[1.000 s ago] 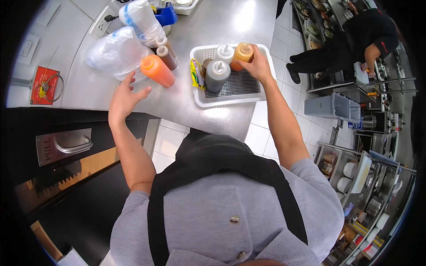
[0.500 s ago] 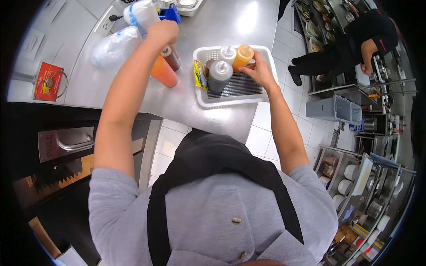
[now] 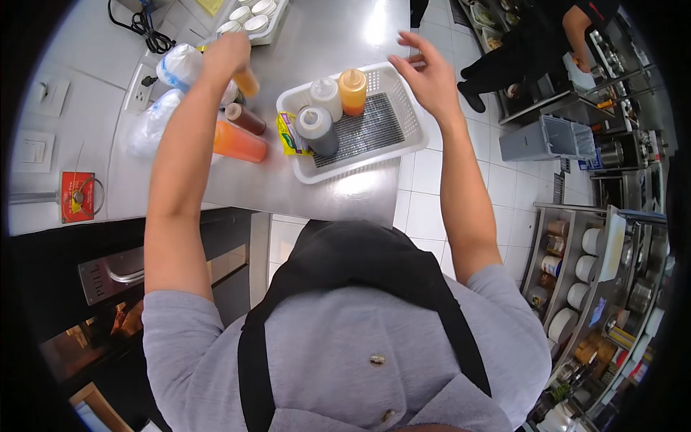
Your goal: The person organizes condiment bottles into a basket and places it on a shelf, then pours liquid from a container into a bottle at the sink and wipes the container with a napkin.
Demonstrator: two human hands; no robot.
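My left hand [image 3: 227, 57] is closed around an amber squeeze bottle [image 3: 247, 83], above the back left of the steel counter. Below it, a brown-filled bottle [image 3: 246, 118] and an orange-red bottle [image 3: 240, 141] lie tilted in view beside plastic-wrapped bundles [image 3: 155, 122]. My right hand [image 3: 430, 72] holds nothing, fingers apart, over the right rim of a white perforated basket [image 3: 416, 133]. Inside the basket are a yellow-orange bottle [image 3: 353, 92], a clear-topped bottle [image 3: 326, 98], a dark-filled bottle [image 3: 317, 131] and a yellow-green packet [image 3: 291, 134].
A tray of white-lidded cups [image 3: 272, 32] is at the back of the counter [image 3: 345, 198]. Wall outlets and a black cable are at left. Beyond the tiled floor, another person [image 3: 533, 47] stands near a grey bin [image 3: 522, 144] and shelves of containers [image 3: 576, 273].
My left hand rose from beside the bottles and now holds the amber bottle farther back. My right hand let go of the yellow-orange bottle and opened. The view has shifted.
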